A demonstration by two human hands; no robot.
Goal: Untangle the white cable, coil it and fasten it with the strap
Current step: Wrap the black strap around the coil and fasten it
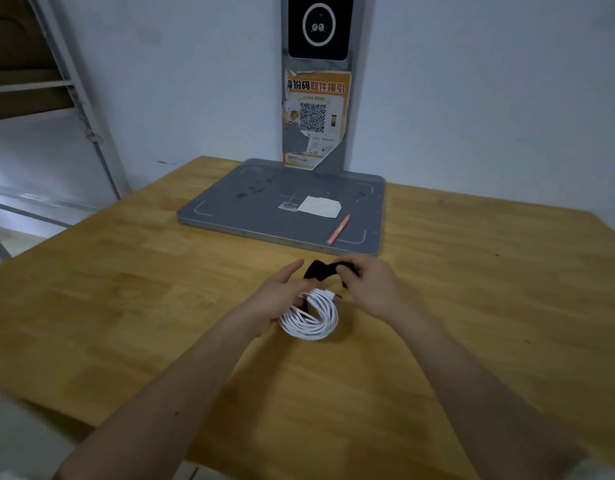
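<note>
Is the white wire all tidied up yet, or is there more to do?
Nearly! The white cable is already untangled and wound into a neat coil, held by the left hand. Right now the right hand pinches the black strap, stretched above the coil. What's left is wrapping the strap around the coil and fastening it shut.
</note>
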